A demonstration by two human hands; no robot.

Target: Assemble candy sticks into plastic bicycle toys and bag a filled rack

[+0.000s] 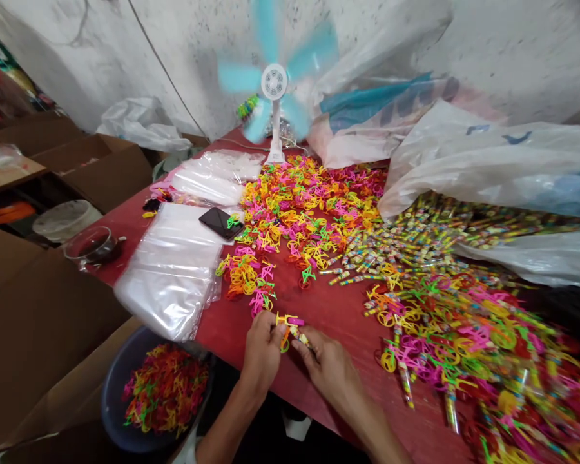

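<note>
Over the table's front edge, my left hand (262,348) pinches a small plastic toy bicycle (287,320) with yellow and pink parts and an orange and green bit below. From the right, my right hand (326,361) grips a slim printed tube (299,335), its end meeting the toy; whether the two are joined I cannot tell. Just beyond my left hand lies a loose pile of similar bright plastic pieces (244,274). To the right of my hands, a large heap of toys with tubes (444,341) spreads along the red table (338,322).
Clear plastic bags (167,270) and a black phone (217,222) lie left. A fan (274,82) spins at the back. Loose tubes (406,238) spill from a white sack (483,161). A glass cup (94,248) stands near the left edge; a blue tub (113,412) of pieces sits below.
</note>
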